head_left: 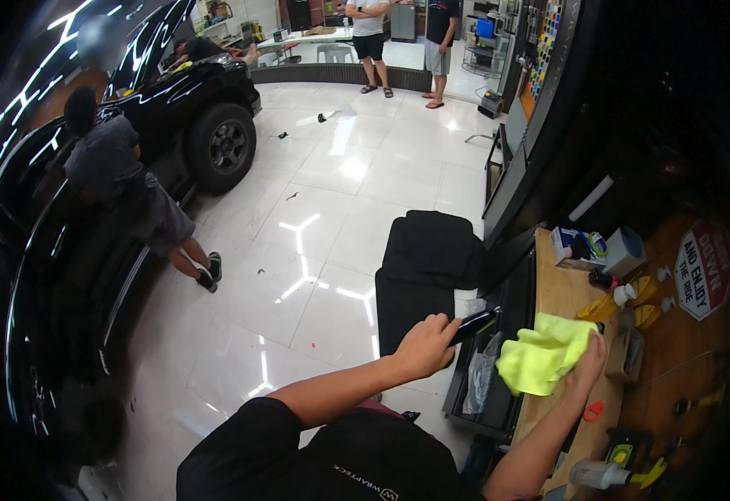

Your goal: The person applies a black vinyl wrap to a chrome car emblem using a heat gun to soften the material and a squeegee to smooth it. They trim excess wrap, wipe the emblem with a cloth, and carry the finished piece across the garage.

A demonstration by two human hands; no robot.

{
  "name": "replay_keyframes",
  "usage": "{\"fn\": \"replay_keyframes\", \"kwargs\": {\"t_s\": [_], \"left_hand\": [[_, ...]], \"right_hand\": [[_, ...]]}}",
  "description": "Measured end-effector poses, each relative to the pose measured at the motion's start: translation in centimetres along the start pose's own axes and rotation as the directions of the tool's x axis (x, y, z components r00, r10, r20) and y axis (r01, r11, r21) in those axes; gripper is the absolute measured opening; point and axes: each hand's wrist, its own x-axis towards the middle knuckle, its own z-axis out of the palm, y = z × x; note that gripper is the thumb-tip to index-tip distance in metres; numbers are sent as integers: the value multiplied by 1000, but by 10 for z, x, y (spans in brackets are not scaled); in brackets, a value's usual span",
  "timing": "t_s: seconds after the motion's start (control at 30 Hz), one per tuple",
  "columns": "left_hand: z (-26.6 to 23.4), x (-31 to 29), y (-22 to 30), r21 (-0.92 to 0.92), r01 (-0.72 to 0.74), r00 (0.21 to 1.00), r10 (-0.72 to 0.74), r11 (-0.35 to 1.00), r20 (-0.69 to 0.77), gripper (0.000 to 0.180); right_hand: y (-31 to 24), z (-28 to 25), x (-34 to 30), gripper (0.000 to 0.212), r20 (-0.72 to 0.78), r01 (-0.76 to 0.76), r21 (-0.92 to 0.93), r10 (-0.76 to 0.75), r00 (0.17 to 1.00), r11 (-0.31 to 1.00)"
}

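Yellow-green cloth (543,354) hangs by the wooden worktop (553,290), its right edge pinched in the right hand's (591,362) fingers; just left of it, the left hand's (428,346) fingers wrap a glossy black piece (477,325). Both seem held ready, apart; wiping next would call for a steady left grip.

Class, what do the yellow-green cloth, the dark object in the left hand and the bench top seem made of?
Cloth: matt fabric, perhaps microfibre; limp folds.
Dark object: glossy plastic or coated metal, perhaps; bright highlights.
Bench top: wood or laminate, apparently smooth; pale tan colour.
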Motion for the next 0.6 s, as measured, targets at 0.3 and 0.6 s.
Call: {"fn": "replay_keyframes", "kwargs": {"t_s": [0.3,0.6], "left_hand": [[4,29,33,108,-457,877,467,883,-114,53],[21,33,33,-7,-351,931,349,936,-110,49]], "right_hand": [[-39,93,-104,26,147,444,-501,-432,890,743],[-6,100,-119,16,-29,407,-574,-515,857,711]]}}
